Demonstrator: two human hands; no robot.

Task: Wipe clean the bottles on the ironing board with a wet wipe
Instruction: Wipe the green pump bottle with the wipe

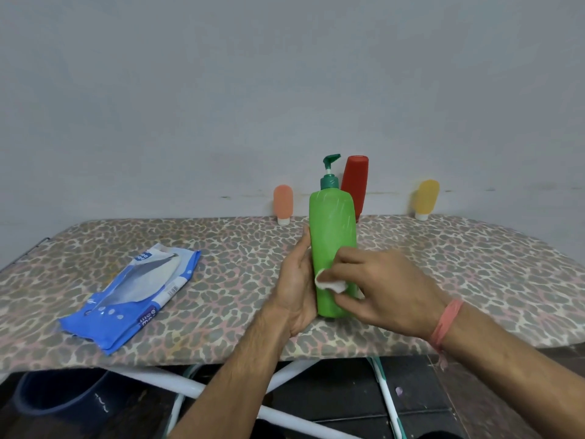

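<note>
Blue wipes pack beside green bottle

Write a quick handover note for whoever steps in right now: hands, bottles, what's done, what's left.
Left hand grips the green bottle, upright on the board.
Right hand presses the wipe on its lower front.
Green bottle is mid-wipe, with streaks on its upper face.
Red bottle, orange bottle and yellow bottle stand along the far edge; whether they are wiped, I cannot tell.
Wipe pack lies at left.
</note>
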